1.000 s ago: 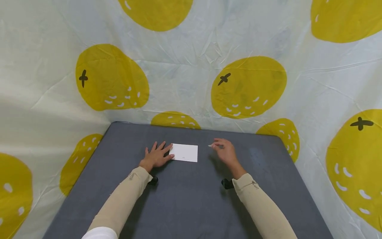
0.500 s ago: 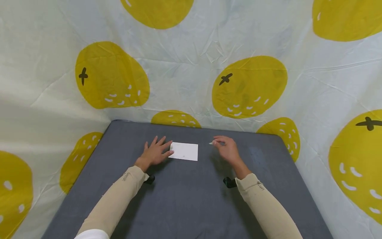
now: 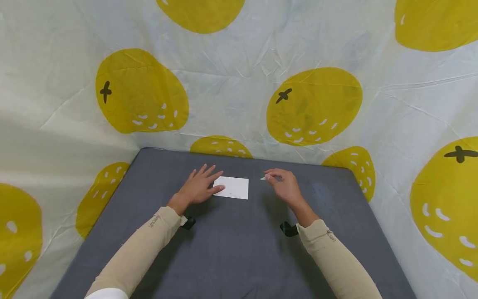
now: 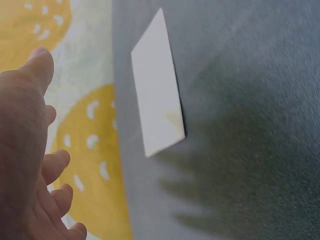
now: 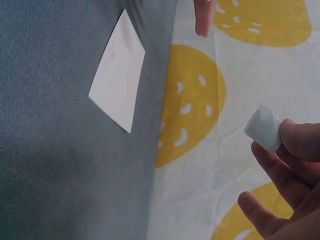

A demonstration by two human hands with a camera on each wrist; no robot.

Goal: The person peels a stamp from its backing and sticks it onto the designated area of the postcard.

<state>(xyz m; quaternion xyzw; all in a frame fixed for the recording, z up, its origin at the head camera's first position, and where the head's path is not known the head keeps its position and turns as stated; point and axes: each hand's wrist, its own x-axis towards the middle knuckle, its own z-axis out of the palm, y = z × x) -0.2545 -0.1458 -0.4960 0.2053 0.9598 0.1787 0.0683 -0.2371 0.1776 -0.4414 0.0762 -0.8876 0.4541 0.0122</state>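
A white paper card lies flat on the dark grey tabletop, a faint small mark near its lower edge. Over its left end is my left hand, fingers straight and spread, hiding that corner in the head view. The left wrist view shows the left hand raised apart from the card, its shadow falling on the table. To the card's right, my right hand is held above the table. Thumb and fingers of it pinch a small pale, whitish-green lump with an angular end; its exact kind cannot be told.
The grey table ends at the back against a white hanging cloth printed with large yellow fruit, which also lines both sides. A dark wrist camera mount hangs under each sleeve.
My left hand first drew back a little to the left, then came forward and right over the card's left end. The right hand keeps its pinch and has barely moved.
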